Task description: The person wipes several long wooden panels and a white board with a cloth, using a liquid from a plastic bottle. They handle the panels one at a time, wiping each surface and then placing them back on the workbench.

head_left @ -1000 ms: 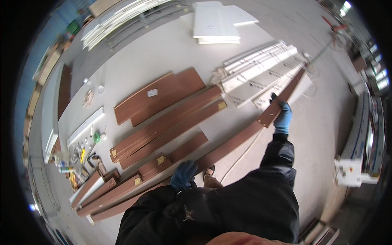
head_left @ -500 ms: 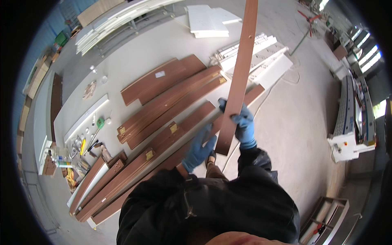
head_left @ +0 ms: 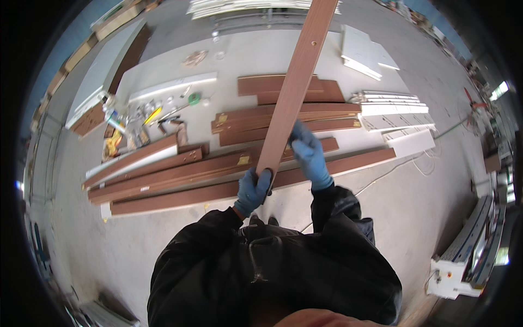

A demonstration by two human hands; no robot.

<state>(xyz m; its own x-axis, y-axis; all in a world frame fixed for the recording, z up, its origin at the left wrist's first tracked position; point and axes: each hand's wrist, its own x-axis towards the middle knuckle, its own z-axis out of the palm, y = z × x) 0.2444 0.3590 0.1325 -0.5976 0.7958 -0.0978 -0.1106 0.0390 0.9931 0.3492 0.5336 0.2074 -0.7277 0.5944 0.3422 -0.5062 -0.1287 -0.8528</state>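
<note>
A long brown wood-grain board (head_left: 290,95) rises at a slant in front of me, its upper end cut off by the picture's edge. Near the top, a small round hole shows in its face. My left hand (head_left: 251,191), in a blue glove, is closed round the lower end with the thumb over the front. Higher up, my right hand (head_left: 311,155), gloved too, has its fingers curled at the board's right edge; motion blurs them slightly. Behind the board, several brown strips (head_left: 180,189) lie in rows on a pale sheet on the floor.
Hand tools and a green tape measure (head_left: 194,98) lie at the left, near a bottle (head_left: 113,117). White panels (head_left: 395,111) are stacked at the right, with a cable (head_left: 381,177) along the floor. A white machine (head_left: 449,275) stands at the lower right.
My left hand has closed on the board's lower end, from open beside it. My right hand has shifted from the front of the board to its right edge. The view has turned leftward.
</note>
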